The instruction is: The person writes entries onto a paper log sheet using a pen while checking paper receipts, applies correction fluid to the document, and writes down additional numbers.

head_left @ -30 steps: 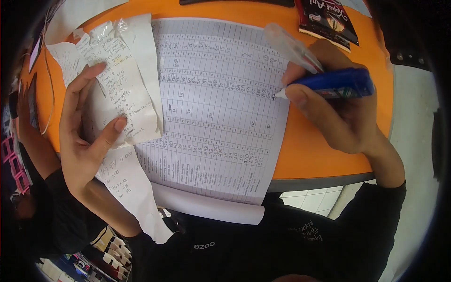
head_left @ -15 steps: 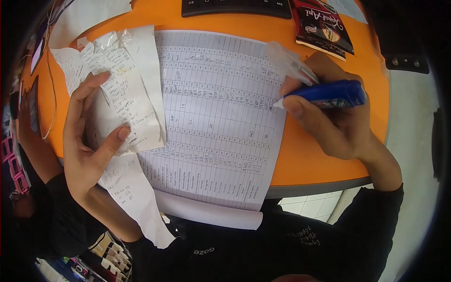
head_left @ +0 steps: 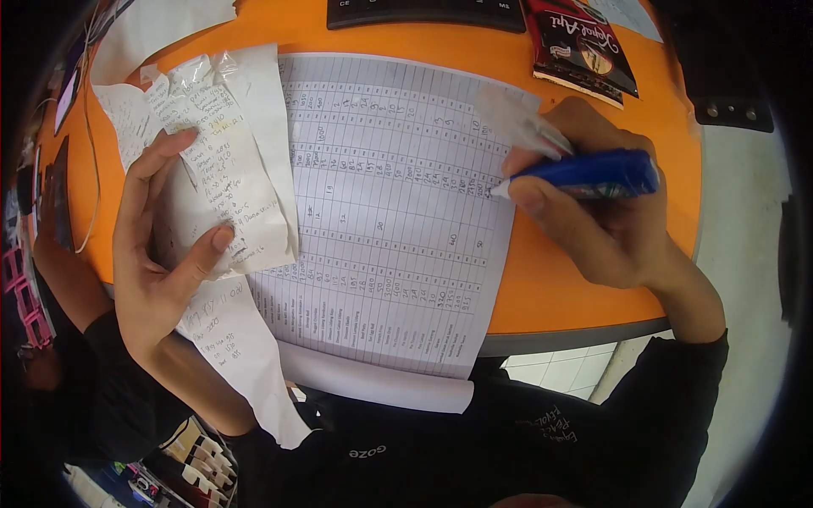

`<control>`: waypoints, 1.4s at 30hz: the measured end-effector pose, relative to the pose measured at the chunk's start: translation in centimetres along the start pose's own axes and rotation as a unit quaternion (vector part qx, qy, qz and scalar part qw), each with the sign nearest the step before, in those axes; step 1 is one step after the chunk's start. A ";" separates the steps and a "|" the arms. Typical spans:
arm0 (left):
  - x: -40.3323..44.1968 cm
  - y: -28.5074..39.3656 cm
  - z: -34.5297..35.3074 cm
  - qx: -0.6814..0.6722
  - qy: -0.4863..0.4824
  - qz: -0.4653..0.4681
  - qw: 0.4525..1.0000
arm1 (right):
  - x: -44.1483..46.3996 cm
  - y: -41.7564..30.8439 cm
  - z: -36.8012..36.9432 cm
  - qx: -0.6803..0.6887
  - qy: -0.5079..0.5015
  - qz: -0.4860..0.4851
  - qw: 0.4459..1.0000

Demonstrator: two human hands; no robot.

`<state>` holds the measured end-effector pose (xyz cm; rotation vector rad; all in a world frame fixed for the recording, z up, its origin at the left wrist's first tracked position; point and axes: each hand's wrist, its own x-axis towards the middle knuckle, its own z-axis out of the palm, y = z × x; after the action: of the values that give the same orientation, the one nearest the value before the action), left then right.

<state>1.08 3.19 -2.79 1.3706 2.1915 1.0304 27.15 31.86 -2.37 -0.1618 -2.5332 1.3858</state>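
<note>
My right hand (head_left: 597, 207) grips a blue correction pen (head_left: 584, 175), its white tip down on the printed table sheet (head_left: 398, 212) near the right end of a handwritten column. A pale, translucent, blurred object (head_left: 518, 118) also sticks out from between these fingers; its kind is unclear. My left hand (head_left: 157, 254) is closed on several handwritten paper slips (head_left: 229, 161), thumb and fingertip pressing on their face. The slips lie over the left part of the sheet. A long handwritten strip (head_left: 241, 364) hangs down below the left hand.
The orange table (head_left: 576, 288) carries a calculator (head_left: 423, 13) at the far edge and a dark red Kapal Api packet (head_left: 584, 51) at the back right. The sheet's near edge curls over the table edge. Another person's arm (head_left: 72, 271) shows at the left.
The correction pen's tip has shifted slightly left along the sheet, and pen and pale object are blurred by motion. My left hand and the slips stay nearly still.
</note>
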 end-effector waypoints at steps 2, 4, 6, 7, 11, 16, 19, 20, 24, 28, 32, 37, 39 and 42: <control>0.0 0.1 0.0 0.002 0.000 -0.001 1.000 | 0.1 -0.3 -0.2 -0.006 -0.015 0.002 1.000; 0.0 0.2 0.0 -0.017 -0.003 -0.012 1.000 | 0.1 -0.4 -0.4 -0.014 -0.027 0.014 0.999; 0.0 0.2 0.0 -0.011 -0.002 -0.006 1.000 | 0.0 -0.3 -0.4 -0.020 -0.034 0.026 0.999; 0.0 0.1 0.0 -0.005 -0.001 -0.002 1.000 | 0.1 0.0 -0.2 -0.021 -0.024 0.004 0.999; 0.0 0.1 0.1 -0.009 0.007 0.005 1.000 | -0.1 0.2 0.0 -0.010 -0.006 -0.003 1.000; -0.2 0.3 0.2 -0.003 0.009 0.000 1.000 | -0.1 0.2 -0.2 -0.016 -0.008 -0.007 1.000; -0.2 0.2 0.3 -0.002 0.017 0.000 1.000 | -0.1 0.2 -0.5 -0.034 -0.028 -0.008 0.999; -0.3 0.2 0.3 -0.002 0.017 0.000 1.000 | -0.1 0.3 -0.5 -0.041 -0.035 -0.011 0.998; -0.2 0.0 0.2 0.000 0.012 0.007 1.000 | -0.2 0.1 0.1 -0.011 0.007 -0.007 1.000; -0.2 0.0 0.1 -0.003 0.010 0.005 1.000 | -0.1 0.3 0.2 -0.019 0.003 -0.012 1.000; -0.2 0.1 0.2 -0.001 0.011 0.007 1.000 | 0.0 -0.5 -0.5 -0.016 -0.020 0.016 1.000; -0.2 -0.1 0.2 0.005 0.017 0.003 1.000 | -0.1 0.0 -0.4 -0.018 -0.008 0.010 1.000; -0.2 0.0 0.2 0.002 0.019 0.002 1.000 | -0.1 -0.1 -0.3 -0.025 -0.023 0.012 0.999; -0.2 -0.2 0.1 0.006 0.018 0.004 1.000 | -0.1 0.0 0.1 -0.006 0.011 0.012 1.000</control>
<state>1.13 3.00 -3.02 1.3761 2.2230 1.0545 27.24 31.75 -2.50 -0.2081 -2.5302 1.3692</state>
